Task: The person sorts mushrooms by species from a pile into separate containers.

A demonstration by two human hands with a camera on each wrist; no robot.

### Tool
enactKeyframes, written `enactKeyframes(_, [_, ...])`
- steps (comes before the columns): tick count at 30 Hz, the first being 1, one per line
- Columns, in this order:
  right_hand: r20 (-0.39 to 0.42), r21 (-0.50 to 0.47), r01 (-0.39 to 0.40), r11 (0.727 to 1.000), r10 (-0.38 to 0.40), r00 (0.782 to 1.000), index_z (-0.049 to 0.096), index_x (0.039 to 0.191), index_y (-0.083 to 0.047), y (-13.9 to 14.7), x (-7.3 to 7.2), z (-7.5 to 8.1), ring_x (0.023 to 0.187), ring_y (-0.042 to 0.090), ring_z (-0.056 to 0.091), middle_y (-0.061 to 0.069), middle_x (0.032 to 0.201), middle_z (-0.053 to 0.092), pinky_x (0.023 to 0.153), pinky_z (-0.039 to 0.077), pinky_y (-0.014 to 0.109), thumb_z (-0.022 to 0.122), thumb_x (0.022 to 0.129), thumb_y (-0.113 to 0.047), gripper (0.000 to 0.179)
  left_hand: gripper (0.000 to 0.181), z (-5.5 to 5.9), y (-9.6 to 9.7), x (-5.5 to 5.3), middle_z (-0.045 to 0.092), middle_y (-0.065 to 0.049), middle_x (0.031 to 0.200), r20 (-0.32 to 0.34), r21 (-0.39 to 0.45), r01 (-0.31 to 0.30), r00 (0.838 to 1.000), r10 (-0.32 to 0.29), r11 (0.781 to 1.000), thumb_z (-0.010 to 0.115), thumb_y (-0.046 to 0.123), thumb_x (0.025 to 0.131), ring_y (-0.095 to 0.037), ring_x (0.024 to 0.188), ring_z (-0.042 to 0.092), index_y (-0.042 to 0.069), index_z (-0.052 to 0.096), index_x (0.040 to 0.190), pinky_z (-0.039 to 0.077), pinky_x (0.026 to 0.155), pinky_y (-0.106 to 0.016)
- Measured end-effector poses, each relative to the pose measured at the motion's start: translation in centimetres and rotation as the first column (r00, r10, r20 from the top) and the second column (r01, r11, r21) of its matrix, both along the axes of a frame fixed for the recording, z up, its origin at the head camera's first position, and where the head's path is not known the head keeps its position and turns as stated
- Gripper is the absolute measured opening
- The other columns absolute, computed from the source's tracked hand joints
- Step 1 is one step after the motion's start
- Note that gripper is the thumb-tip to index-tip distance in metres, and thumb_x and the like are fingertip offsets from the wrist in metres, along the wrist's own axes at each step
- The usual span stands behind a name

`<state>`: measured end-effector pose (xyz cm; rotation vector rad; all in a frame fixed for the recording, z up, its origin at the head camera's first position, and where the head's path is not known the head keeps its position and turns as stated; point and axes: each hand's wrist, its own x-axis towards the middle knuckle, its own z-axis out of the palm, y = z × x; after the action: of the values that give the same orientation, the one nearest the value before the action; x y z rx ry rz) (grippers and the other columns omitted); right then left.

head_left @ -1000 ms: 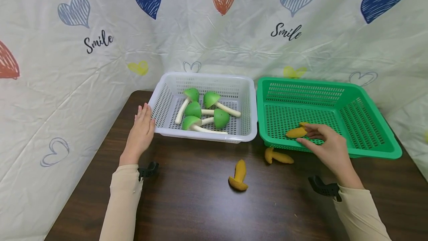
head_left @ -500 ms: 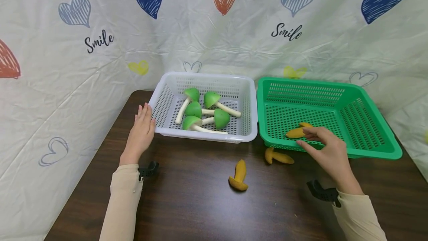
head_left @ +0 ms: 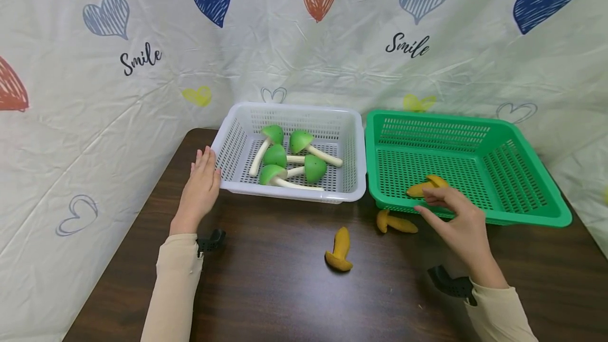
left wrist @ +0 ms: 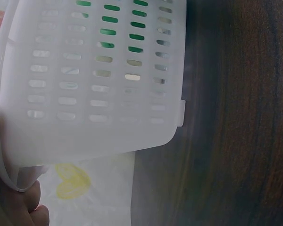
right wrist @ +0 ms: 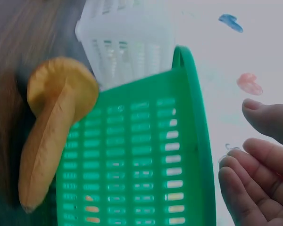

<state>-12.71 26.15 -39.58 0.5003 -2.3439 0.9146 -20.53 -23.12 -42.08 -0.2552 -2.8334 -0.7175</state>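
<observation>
My left hand [head_left: 197,194] rests with straight fingers against the left rim of the white basket [head_left: 285,190]. Several green-capped toy mushrooms [head_left: 300,141] with white stems lie inside that basket. Over the near rim of the green basket [head_left: 513,217] hovers my right hand [head_left: 461,223], thumb and fingers apart, holding nothing. Inside the green basket, brownish-yellow mushrooms [head_left: 418,190] are partly hidden behind my right fingers. One more brownish-yellow mushroom [head_left: 399,223] lies on the table just in front; it looms large in the right wrist view. Another yellow mushroom [head_left: 339,249] lies nearer the middle.
The baskets stand side by side on a dark wooden table [head_left: 285,300]. Behind them hangs a white cloth [head_left: 285,51] printed with hearts and the word Smile. A black camera mount sits on each wrist.
My right hand has let go of a yellow mushroom in the green basket and drawn back slightly toward me and to the left. The left hand has stayed still.
</observation>
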Motion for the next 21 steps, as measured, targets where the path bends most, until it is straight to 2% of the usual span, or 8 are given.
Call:
enactKeyframes(9, [0.010, -0.003, -0.039, 0.999, 0.039, 0.999, 0.068, 0.105, -0.001, -1.9, 1.4, 0.1, 0.090, -0.004, 0.056, 0.008, 0.094, 0.066, 0.080, 0.041, 0.006, 0.081, 0.057, 0.013, 0.052, 0.054, 0.0, -0.1, 0.1, 0.013, -0.022, 0.154, -0.010, 0.007, 0.004, 1.000, -0.004, 1.000, 0.036, 0.017, 0.102, -0.031, 0.143, 0.001, -0.011, 0.019, 0.145, 0.008, 0.113, -0.052])
enactKeyframes(21, [0.070, -0.035, -0.170, 0.985, 0.172, 0.983, 0.068, 0.104, -0.004, -4.3, 2.9, -0.4, 0.086, 0.006, 0.061, 0.007, 0.095, 0.066, 0.075, 0.047, 0.009, 0.082, 0.057, 0.012, 0.052, 0.053, -0.1, -0.1, 0.1, 0.010, -0.021, 0.155, 0.004, 0.017, 0.016, 1.000, -0.016, 1.000, 0.032, 0.019, 0.103, -0.030, 0.143, 0.000, -0.010, 0.017, 0.145, 0.007, 0.113, -0.050])
